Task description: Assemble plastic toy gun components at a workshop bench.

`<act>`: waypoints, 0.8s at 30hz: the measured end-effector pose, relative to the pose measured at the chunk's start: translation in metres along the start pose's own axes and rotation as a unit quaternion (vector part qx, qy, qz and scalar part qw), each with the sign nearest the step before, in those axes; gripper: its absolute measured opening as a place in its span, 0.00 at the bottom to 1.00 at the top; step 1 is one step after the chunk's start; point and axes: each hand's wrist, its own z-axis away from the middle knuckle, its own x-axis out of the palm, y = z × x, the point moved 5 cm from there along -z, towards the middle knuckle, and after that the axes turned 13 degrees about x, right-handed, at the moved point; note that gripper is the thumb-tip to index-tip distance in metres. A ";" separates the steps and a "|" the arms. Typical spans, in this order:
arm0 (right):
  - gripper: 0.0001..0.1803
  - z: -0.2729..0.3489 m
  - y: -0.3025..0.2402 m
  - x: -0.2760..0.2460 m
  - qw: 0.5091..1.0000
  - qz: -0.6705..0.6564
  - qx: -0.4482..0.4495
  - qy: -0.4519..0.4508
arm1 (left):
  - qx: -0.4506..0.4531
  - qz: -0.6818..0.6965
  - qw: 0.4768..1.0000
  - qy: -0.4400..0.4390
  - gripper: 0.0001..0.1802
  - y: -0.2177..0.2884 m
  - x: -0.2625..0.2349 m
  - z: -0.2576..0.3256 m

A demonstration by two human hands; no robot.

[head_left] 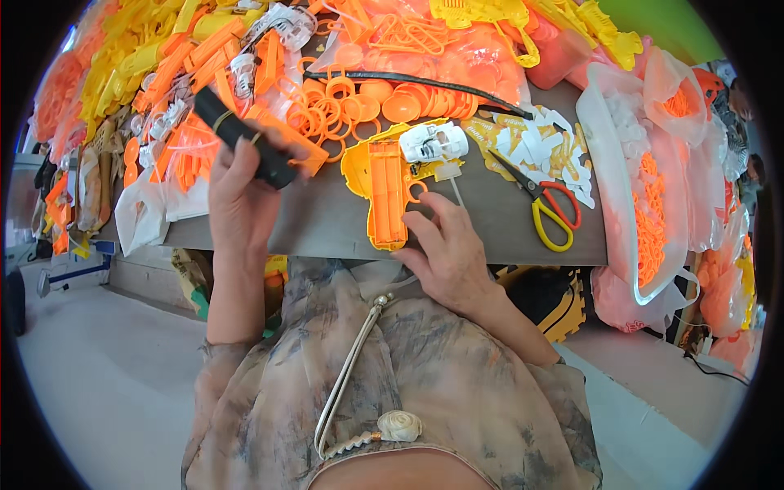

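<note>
My left hand [239, 175] is raised over the table's left part, its fingers wrapped round a black cylindrical tool [237, 135] that tilts down to the right. The tool is slightly blurred, so its exact kind is unclear. My right hand [447, 249] rests at the table's front edge, thumb and bent fingers gripping the lower right side of a toy gun [387, 196]. The toy gun lies with its orange handle toward me in a yellow half shell. A white mechanism with dark wires [434, 142] sits at its upper right, beside the orange trigger ring.
Scissors [549, 208] with red and yellow handles lie right of the toy gun, near a pile of white pieces [539, 147]. A black strip [416, 79] crosses orange rings and discs [408, 102]. A white bin [616, 180] holds orange parts. Yellow parts [135, 61] are heaped far left.
</note>
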 end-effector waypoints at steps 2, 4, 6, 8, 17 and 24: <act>0.29 0.000 0.000 0.003 0.999 0.028 0.011 -0.032 | -0.037 0.023 0.999 -0.015 0.15 -0.015 0.015 -0.011; 0.31 -0.001 0.000 0.006 0.998 0.041 0.019 -0.047 | -0.050 -0.014 0.998 -0.030 0.14 -0.028 0.029 -0.022; 0.32 -0.001 0.000 0.010 0.997 0.058 0.020 -0.052 | -0.083 -0.029 0.994 -0.069 0.13 -0.039 0.040 -0.031; 0.33 -0.005 -0.002 0.010 0.995 0.063 0.031 -0.068 | -0.080 -0.045 0.993 -0.077 0.12 -0.050 0.042 -0.036; 0.33 -0.006 0.000 0.017 0.992 0.083 0.032 -0.095 | -0.071 -0.151 0.981 -0.099 0.15 -0.075 0.040 -0.038; 0.29 -0.005 0.002 0.020 0.994 0.081 0.008 -0.076 | -0.025 -0.194 0.972 -0.130 0.18 -0.079 0.040 -0.034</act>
